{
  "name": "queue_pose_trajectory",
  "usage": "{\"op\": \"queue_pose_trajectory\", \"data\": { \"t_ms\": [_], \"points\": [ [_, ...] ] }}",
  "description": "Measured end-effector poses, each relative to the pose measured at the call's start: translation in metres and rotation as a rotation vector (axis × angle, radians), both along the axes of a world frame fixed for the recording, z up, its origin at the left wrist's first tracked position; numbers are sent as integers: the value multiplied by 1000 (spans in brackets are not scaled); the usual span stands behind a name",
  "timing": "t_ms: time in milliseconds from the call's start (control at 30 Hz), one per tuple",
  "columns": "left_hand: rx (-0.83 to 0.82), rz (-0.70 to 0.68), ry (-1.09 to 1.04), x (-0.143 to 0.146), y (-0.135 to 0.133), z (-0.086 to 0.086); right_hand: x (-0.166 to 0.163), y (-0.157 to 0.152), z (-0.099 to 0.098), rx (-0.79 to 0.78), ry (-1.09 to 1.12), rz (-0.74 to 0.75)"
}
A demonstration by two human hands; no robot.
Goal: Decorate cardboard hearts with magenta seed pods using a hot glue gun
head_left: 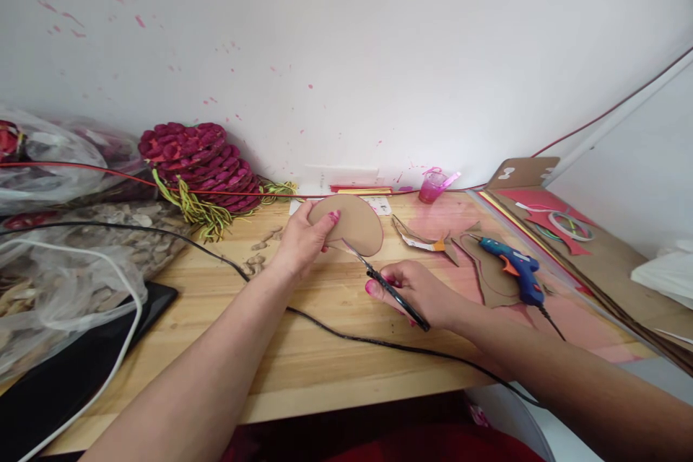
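Note:
My left hand (303,238) grips a round piece of brown cardboard (354,220) by its left side, thumb on top and fingers beneath. A pair of scissors (398,296) with black handles is in my right hand (419,296). The blades point up and left and meet the lower edge of the cardboard. Whether the blades are apart or together is too small to tell. Right of the cardboard lie cardboard scraps (422,238) with an orange-and-white label. Farther right, a blue glue gun (512,267) rests on a cut cardboard sheet (490,281).
At the back left, magenta-topped discs (200,166) with yellow-green cords are stacked. Plastic bags (81,281) of peanut-like pieces fill the left. A black cable (346,336) crosses the wooden table (325,375). A pink cup (432,188) stands near the wall; red paper (568,216) lies right.

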State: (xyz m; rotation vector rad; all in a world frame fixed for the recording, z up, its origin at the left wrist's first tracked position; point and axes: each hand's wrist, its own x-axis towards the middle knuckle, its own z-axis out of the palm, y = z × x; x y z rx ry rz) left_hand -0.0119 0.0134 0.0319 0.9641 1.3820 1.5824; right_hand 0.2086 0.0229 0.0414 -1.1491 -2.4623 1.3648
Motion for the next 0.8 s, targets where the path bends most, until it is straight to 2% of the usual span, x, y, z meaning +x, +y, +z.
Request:
{"op": "queue_pose_trajectory", "data": {
  "t_ms": [333,533,800],
  "points": [
    [-83,40,-23,5,3,-6,3,12,-8,127,-99,17],
    [-126,43,-156,9,5,-8,1,15,-5,176,-171,8],
    [-140,63,-157,11,5,-7,-3,14,0,256,-223,4]
  ]
}}
